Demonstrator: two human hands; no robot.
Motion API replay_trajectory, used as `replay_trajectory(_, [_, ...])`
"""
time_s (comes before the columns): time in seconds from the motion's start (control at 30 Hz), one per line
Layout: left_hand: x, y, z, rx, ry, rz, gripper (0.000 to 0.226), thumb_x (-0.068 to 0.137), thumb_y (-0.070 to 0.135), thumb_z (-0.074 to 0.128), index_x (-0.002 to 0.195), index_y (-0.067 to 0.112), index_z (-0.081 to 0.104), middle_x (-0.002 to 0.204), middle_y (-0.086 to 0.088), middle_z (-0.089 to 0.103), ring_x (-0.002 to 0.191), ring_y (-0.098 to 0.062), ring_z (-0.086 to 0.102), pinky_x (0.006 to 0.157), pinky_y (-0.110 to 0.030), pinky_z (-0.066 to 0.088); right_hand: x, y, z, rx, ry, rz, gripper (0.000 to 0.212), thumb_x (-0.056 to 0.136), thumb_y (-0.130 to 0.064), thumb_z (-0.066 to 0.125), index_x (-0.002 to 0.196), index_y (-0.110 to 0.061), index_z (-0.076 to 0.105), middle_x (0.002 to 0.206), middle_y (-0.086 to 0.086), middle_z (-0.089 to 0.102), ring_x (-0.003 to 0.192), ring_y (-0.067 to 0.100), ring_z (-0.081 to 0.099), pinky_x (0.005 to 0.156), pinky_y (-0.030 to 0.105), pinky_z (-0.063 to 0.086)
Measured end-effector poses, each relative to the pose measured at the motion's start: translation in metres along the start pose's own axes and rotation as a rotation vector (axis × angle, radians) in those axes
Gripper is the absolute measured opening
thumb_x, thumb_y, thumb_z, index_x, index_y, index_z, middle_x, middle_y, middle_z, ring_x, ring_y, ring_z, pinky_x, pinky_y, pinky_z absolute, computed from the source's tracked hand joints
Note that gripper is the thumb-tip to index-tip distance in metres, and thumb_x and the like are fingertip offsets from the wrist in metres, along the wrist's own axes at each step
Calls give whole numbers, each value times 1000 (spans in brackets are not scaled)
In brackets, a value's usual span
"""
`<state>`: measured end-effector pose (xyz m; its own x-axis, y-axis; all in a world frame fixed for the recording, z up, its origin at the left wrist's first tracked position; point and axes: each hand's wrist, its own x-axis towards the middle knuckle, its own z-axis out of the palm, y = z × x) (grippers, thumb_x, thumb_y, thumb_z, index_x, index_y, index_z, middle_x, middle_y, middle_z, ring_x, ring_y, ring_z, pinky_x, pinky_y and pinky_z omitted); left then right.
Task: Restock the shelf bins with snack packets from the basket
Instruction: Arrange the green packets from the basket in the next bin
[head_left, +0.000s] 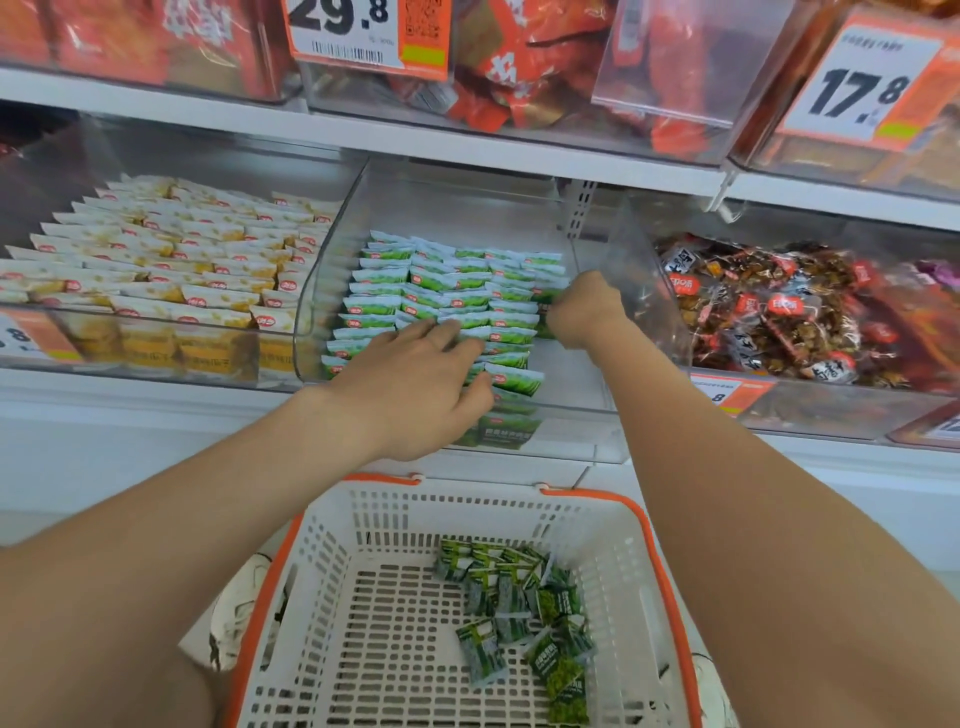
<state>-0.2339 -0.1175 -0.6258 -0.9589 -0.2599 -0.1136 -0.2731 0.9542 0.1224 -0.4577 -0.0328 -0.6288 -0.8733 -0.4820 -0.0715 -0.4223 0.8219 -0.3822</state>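
Left hand (410, 384) covers the front-middle rows of small green-and-white snack packets (457, 291) in the clear plastic shelf bin (317, 312). The packets beneath the palm are not visible.

Right hand (584, 306): fingertips are hidden behind the knuckles. Only a green edge of the packet it grips shows.

Packet print is too small to read.

The white slotted plastic basket with an orange rim (597, 530) is cut off by the bottom edge.

The orange-and-white price tag (363, 31) is cut by the top edge.

The white object with dark marks (228, 623) is partly hidden behind the basket and cannot be identified.
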Motion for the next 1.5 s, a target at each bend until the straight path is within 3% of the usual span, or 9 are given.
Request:
replay_trajectory(0.1, [-6,7,0,95,197,3,54,107,48,25,147,19,47,152,-11,47,138,-32,41,111,-47,39,-33,10,-12,103,45,-134,36,94,-2,55,128,8,64,119,26,68,112,39,65,92,34,54])
replay_trajectory(0.27, [-37,40,14,19,586,224,20,97,34,46,95,19,58,90,1,56,87,-23,51,72,-40,44,-119,28,-16,353,471,-429,21,87,-9,58,97,-19,74,64,-6,65,59,13,62,63,28,48])
replay_trajectory(0.37, [-52,61,42,-34,378,214,20,96,39,47,84,24,53,74,7,57,70,-22,58,56,-33,42,-169,46,-3,393,489,-520,14,81,-14,59,84,-23,69,53,-14,52,51,11,55,54,29,45])
replay_trajectory(0.63, [-35,66,174,11,-418,50,17,96,27,50,97,18,65,96,-3,67,86,-26,65,67,-34,51,-204,118,73,-25,-88,-302,24,88,-32,56,107,-32,71,83,-10,73,75,11,63,76,30,58])
replay_trajectory(0.77, [-21,70,252,-104,-656,-53,23,98,17,52,75,15,54,75,-4,55,65,-23,50,61,-34,41,-205,142,108,-19,-233,-234,21,93,-26,54,104,-25,72,90,-3,73,79,17,66,77,38,60])
replay_trajectory(0.87, [-18,79,306,-107,-724,-42,15,101,9,51,108,8,65,99,-11,61,81,-26,56,75,-39,52,-203,159,134,-40,-311,-213,16,91,-23,54,89,-23,70,78,-3,69,71,17,63,71,40,60])
replay_trajectory(1.0, [-25,90,360,53,-703,104,70,99,-4,55,159,20,29,162,-12,27,140,-44,39,110,-55,43,-199,180,159,-22,-394,-172,17,92,-17,53,94,-23,69,86,0,70,79,19,63,76,38,57])
replay_trajectory(1.23, [-33,93,410,88,-710,78,99,87,-13,65,159,32,16,170,-7,-4,143,-55,24,101,-52,50,-193,199,184,49,-496,-154,30,96,-17,54,124,-20,66,105,1,71,89,18,62,79,32,52])
replay_trajectory(1.5, [-29,90,403,64,-588,29,67,93,-7,60,151,17,36,159,-15,28,128,-38,52,102,-45,49,-194,198,183,97,-547,-121,34,99,-17,52,131,-20,62,93,-5,63,94,20,61,84,35,54])
